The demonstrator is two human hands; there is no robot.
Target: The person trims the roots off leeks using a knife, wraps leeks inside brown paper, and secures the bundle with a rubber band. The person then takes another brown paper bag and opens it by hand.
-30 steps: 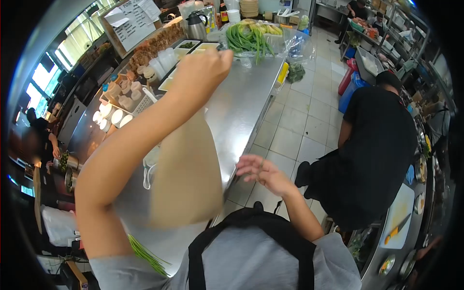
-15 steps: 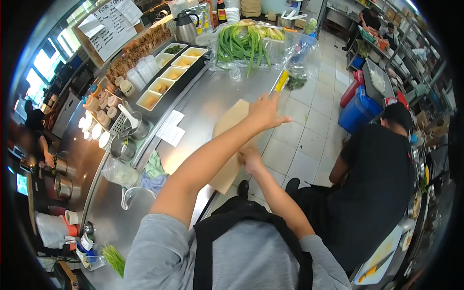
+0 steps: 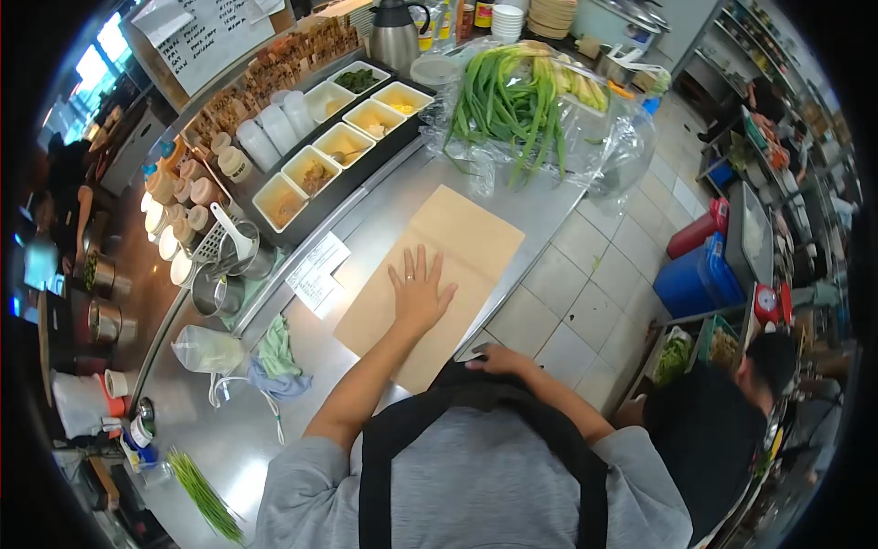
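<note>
A flat brown paper bag (image 3: 468, 229), creased across its far part, lies on the steel counter (image 3: 361, 238) in front of me. My left hand (image 3: 421, 297) is pressed palm down on its middle, fingers spread, a ring on one finger. Close to my apron and the bag's near right edge is my right hand (image 3: 501, 360). Its fingers look loosely apart, with nothing visible in them. Left of the bag are paper slips (image 3: 318, 273) with print on them. My apron hides the bag's nearest corner.
Spring onions (image 3: 512, 101) on plastic lie at the far end. Food tubs (image 3: 311, 174) line the left ledge, with metal pots (image 3: 218, 291) nearer me. Cloths (image 3: 279, 352) and chives (image 3: 203, 494) are at left. A person in black (image 3: 704, 448) bends at my right.
The brown bag has gone from tilted at the counter edge to flat on the counter. My left hand has come down onto it; my right hand has let go. The yellow-handled tool is out of sight.
</note>
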